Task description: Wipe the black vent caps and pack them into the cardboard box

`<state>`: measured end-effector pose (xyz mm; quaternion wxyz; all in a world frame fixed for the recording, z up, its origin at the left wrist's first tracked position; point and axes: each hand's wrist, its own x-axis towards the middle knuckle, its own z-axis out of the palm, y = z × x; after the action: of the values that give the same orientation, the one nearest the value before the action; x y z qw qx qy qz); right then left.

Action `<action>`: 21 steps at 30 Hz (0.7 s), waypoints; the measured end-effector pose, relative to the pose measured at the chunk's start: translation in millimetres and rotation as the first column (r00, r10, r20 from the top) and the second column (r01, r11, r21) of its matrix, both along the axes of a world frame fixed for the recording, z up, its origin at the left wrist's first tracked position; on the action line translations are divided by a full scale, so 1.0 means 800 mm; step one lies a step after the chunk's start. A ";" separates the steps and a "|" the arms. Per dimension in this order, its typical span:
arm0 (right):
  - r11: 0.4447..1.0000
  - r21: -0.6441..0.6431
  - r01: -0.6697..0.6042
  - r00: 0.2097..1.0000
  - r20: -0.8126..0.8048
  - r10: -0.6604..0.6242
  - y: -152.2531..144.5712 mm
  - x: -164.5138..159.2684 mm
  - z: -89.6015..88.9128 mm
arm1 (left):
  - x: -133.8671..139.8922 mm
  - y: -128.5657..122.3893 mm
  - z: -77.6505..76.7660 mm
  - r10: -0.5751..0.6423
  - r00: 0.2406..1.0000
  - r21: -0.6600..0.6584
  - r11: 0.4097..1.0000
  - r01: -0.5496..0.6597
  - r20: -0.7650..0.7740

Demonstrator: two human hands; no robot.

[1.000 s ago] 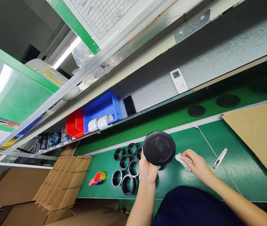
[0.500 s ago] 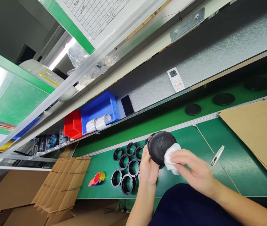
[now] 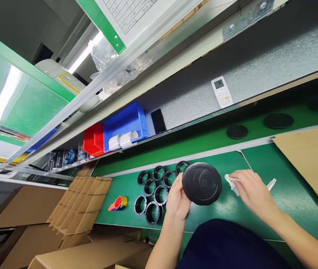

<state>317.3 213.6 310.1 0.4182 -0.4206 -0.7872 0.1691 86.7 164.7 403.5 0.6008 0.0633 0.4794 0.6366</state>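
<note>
My left hand (image 3: 179, 198) grips a round black cap (image 3: 201, 183) by its left edge, with its flat face and raised curved lines turned up toward me. To the right of the cap, and apart from it, my right hand (image 3: 252, 192) pinches a crumpled white cloth (image 3: 232, 184). Several black rings (image 3: 161, 195) stand in a cluster on the green table (image 3: 217, 220), just left of my left hand. Part of the cluster is hidden behind the hand and the cap. Partly behind my right hand lies a utility knife (image 3: 271, 184).
Coloured tape rolls (image 3: 119, 203) lie left of the rings, beside a cardboard divider grid (image 3: 82, 205). Black discs (image 3: 237, 131) rest under the shelf. On the shelf are a remote control (image 3: 222, 92), a phone (image 3: 158, 121) and a blue bin (image 3: 125, 125). Cardboard (image 3: 312, 157) leans at right.
My right hand has drawn the cloth off the cap and moved right. The cap now faces me more squarely in my left hand. The whole view has shifted slightly.
</note>
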 end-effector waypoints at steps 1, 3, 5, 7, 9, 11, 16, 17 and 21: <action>0.999 -0.022 0.024 0.999 -0.023 -0.025 0.000 0.004 -0.002 | 0.002 0.000 0.001 -0.024 1.000 0.005 1.000 0.024 -0.004; 0.998 -0.047 0.050 0.996 -0.074 -0.053 -0.002 0.007 -0.003 | 0.005 0.000 0.002 -0.066 0.998 0.013 0.998 0.066 -0.005; 0.996 -0.069 0.055 0.992 -0.112 -0.063 -0.005 0.006 -0.001 | 0.008 0.000 0.003 -0.090 0.996 0.022 0.996 0.090 0.007; 0.994 -0.101 0.047 0.990 -0.128 -0.060 -0.007 0.004 0.002 | 0.010 0.000 0.005 -0.115 0.993 0.029 0.993 0.115 0.010; 0.990 -0.136 0.036 0.989 -0.138 -0.055 -0.008 0.003 0.004 | 0.011 -0.001 0.007 -0.141 0.990 0.025 0.990 0.141 0.004; 0.984 -0.175 0.028 0.987 -0.150 -0.055 -0.008 0.002 0.006 | 0.011 -0.001 0.010 -0.158 0.987 0.020 0.987 0.158 0.002; 0.971 -0.239 0.020 0.981 -0.182 -0.065 -0.008 0.005 0.010 | 0.011 -0.003 0.010 -0.197 0.980 0.021 0.980 0.197 0.016; 0.968 -0.251 0.021 0.980 -0.185 -0.069 -0.008 0.005 0.011 | 0.011 -0.004 0.008 -0.199 0.980 0.009 0.980 0.199 0.016; 0.948 -0.316 0.020 0.970 -0.225 -0.095 -0.008 0.004 0.019 | 0.010 -0.004 0.001 -0.211 0.978 -0.054 0.976 0.211 0.011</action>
<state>320.3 207.5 325.5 0.4424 -0.4811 -0.6822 0.3279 94.4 161.3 404.2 0.6675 0.0956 0.4859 0.5560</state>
